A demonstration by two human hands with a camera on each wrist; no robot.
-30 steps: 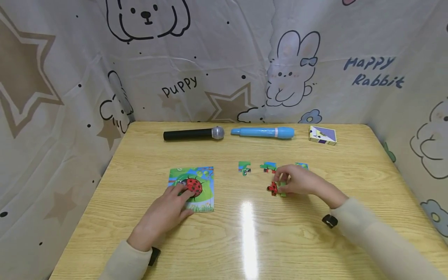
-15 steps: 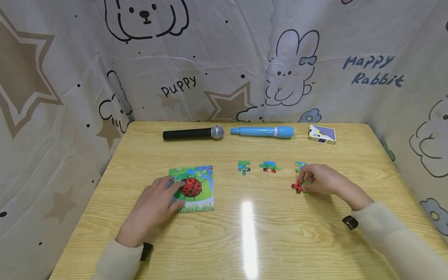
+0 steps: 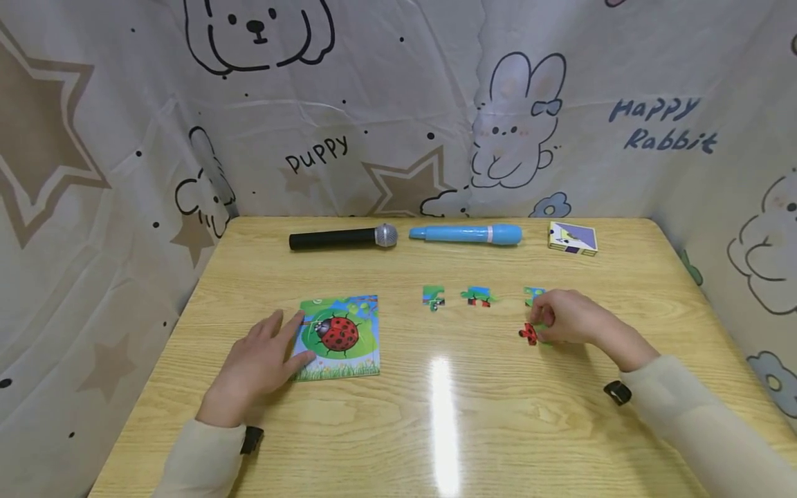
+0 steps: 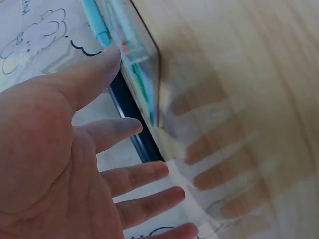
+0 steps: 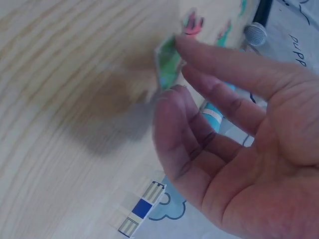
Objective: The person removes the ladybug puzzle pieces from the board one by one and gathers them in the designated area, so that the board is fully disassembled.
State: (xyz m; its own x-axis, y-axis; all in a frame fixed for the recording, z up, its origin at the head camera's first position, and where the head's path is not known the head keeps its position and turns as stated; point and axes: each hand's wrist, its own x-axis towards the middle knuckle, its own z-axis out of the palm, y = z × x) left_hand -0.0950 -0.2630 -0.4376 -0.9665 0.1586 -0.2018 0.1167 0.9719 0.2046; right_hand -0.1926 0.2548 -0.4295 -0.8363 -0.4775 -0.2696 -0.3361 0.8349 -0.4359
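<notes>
Leftward slips the left hand [image 3: 252,363], fingers straight and free, ladybug card [image 3: 340,334] at its thumb; the right hand [image 3: 569,318] pinches a red piece [image 3: 528,334] (blue piece [image 3: 533,293] just beyond).

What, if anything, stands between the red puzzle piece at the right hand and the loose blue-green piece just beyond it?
No other object shows between the red puzzle piece and the blue-green piece. The right hand hides part of the gap; the rest is bare table.
</notes>
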